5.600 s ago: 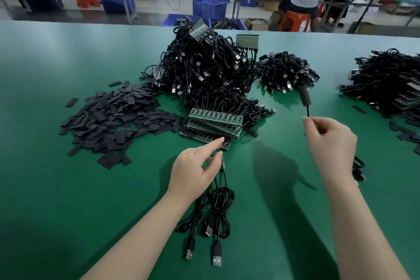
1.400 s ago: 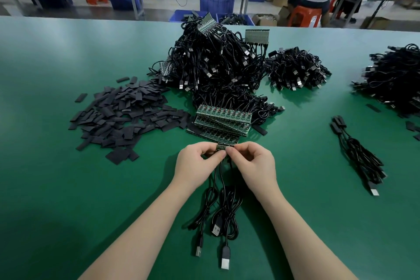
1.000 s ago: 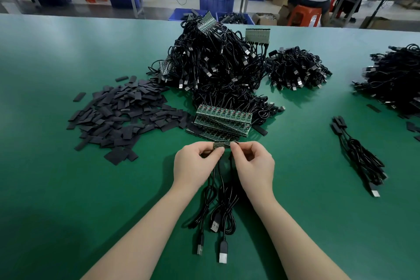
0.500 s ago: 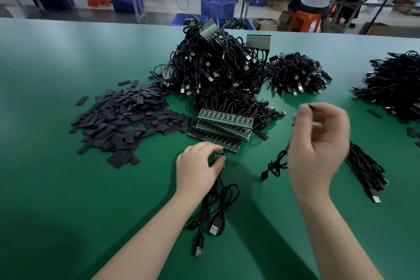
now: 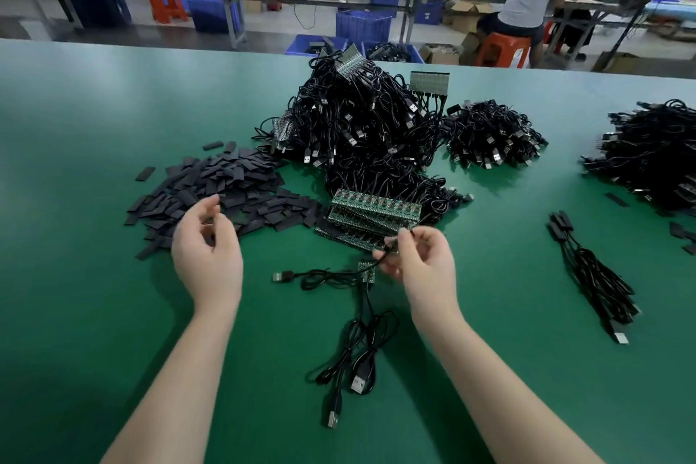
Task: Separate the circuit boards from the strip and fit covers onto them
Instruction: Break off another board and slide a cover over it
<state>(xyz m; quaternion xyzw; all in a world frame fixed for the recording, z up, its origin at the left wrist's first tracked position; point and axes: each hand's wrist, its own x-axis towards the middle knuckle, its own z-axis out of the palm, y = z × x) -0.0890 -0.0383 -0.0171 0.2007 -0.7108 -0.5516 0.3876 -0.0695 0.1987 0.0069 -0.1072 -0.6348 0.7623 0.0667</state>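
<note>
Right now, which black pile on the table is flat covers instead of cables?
The pile of flat black covers at the left, beyond the left hand. Its pieces are short flat rectangles; the other black piles, like the big cable heap, are tangled USB leads.

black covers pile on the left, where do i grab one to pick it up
Take a flat cover lying loose at the pile's outer edge, not one buried in the overlap. Pinch it across its narrow width by the long edges, coming from above. The left hand hovers by the near edge, so approaching from that side looks easiest.
</note>
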